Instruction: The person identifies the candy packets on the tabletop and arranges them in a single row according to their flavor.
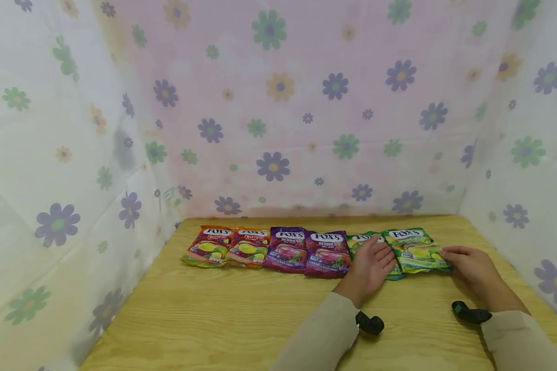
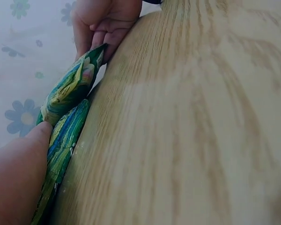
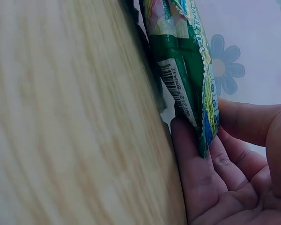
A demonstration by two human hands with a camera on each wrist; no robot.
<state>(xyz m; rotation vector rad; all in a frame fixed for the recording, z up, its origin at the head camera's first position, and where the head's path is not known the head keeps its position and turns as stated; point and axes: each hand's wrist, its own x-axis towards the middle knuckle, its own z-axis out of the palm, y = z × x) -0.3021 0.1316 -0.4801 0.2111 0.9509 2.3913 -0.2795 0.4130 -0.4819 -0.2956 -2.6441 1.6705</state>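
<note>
My right hand (image 1: pixel 478 273) pinches the right edge of the rightmost green candy bag (image 1: pixel 413 251), thumb on one face and fingers behind. In the right wrist view that bag (image 3: pixel 187 70) shows its barcode side, with the edge between thumb and fingers of the hand (image 3: pixel 243 164). Fairly straight fingers mark my left hand (image 1: pixel 373 265), which lies over the second green candy bag (image 1: pixel 359 242) and partly hides it. The left wrist view shows the left thumb (image 2: pixel 23 173) touching the bags where one green bag (image 2: pixel 68 91) overlaps the other (image 2: pixel 65 140).
Left of the green bags, two purple berry candy bags (image 1: pixel 327 252) and two orange fruit candy bags (image 1: pixel 248 248) continue the row. They lie on a wooden table (image 1: pixel 213 319) near its back edge. Flower-patterned cloth (image 1: pixel 301 118) encloses the back and sides.
</note>
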